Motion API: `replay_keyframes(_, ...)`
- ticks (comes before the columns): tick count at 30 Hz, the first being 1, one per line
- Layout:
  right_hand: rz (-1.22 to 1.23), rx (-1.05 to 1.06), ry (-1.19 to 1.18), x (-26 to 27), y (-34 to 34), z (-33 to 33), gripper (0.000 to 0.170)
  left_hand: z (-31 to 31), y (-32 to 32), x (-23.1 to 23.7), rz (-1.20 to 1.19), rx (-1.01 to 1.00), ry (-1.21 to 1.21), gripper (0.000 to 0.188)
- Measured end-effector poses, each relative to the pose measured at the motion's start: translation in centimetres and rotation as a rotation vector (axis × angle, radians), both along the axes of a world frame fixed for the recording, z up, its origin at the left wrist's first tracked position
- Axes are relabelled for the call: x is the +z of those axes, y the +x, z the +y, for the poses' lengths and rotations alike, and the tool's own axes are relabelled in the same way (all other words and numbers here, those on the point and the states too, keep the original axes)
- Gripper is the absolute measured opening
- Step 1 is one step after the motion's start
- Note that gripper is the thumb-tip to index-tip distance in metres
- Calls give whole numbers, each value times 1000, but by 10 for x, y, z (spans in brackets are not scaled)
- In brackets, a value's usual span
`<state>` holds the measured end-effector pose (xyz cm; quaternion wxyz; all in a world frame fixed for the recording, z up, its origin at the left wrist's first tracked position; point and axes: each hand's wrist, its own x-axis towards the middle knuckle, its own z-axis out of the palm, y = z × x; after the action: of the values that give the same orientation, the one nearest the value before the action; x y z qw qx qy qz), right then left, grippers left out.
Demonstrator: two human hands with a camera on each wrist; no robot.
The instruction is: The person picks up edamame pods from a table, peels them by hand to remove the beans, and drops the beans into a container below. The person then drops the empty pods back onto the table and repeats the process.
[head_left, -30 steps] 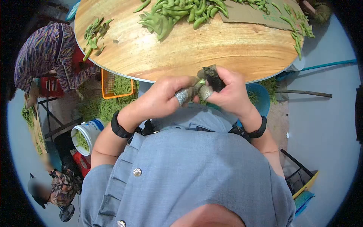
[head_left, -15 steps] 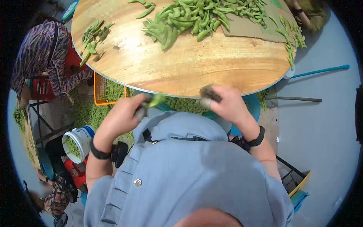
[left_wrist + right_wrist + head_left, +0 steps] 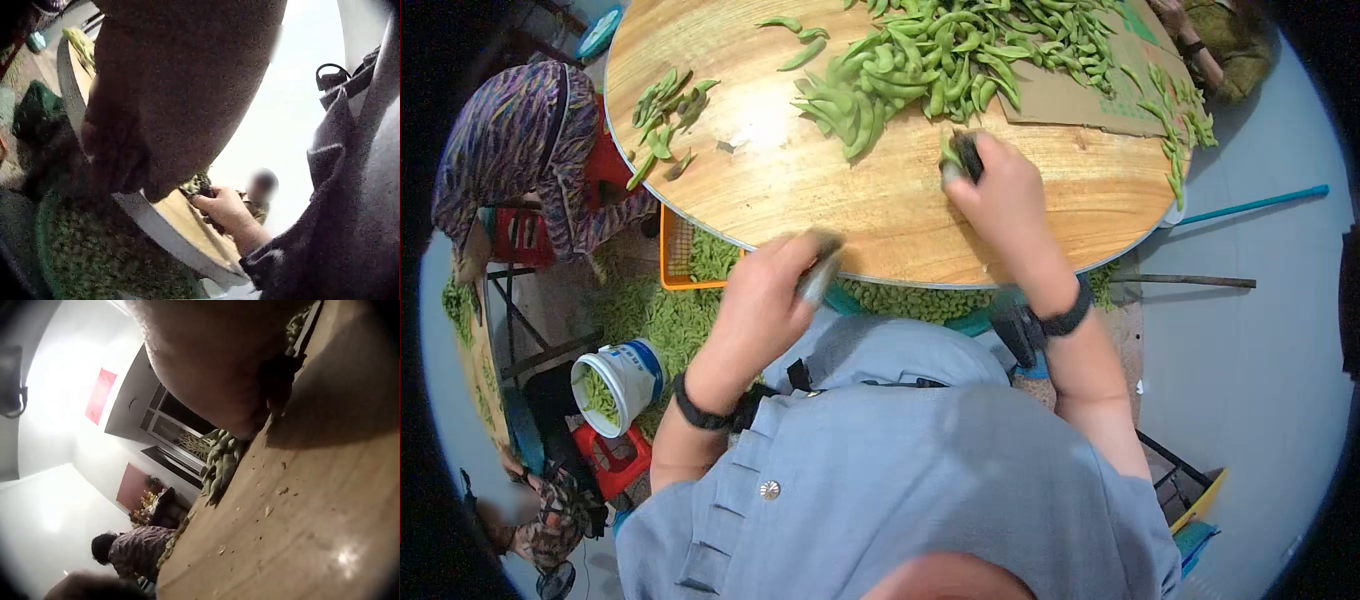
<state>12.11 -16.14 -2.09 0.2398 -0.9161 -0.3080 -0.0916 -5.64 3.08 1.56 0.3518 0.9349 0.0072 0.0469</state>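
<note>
In the head view my right hand (image 3: 1005, 190) is over the round wooden table (image 3: 750, 200), just in front of the heap of green bean pods (image 3: 930, 65). Between its thumb and forefinger it pinches a green bean pod (image 3: 949, 150), mostly covered by the fingers. My left hand (image 3: 780, 280) hangs at the table's near edge, blurred, with loosely bent fingers and no pod visible in it. Grey and dark wraps cover the thumb and fingertips of both hands. Below the edge, a green tub (image 3: 840, 300) contains many small green pieces.
A piece of cardboard (image 3: 1060, 100) lies under part of the heap. On the floor to the left are an orange basket (image 3: 675, 265), a white bucket (image 3: 625, 375) of pods and a red stool (image 3: 615, 465). Other people (image 3: 500, 140) work around the room.
The hands were together at the near edge, then parted, the left carrying a green pod. That pod is now out of sight; the right hand has moved forward to the heap.
</note>
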Motion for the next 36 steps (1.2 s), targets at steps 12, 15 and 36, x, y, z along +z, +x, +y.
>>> replay_keyframes(12, 1007, 154, 648, 36, -50, -54, 28, -37, 70, -9, 618, -81, -1210, 21)
replay_keyframes(15, 1169, 129, 685, 32, -58, -50, 36, -38, 67, -14, 428, 9, -1124, 19)
replay_keyframes(36, 1895, 258, 936, 25, -44, -46, 36, -39, 57, -17, 428, -38, -954, 17)
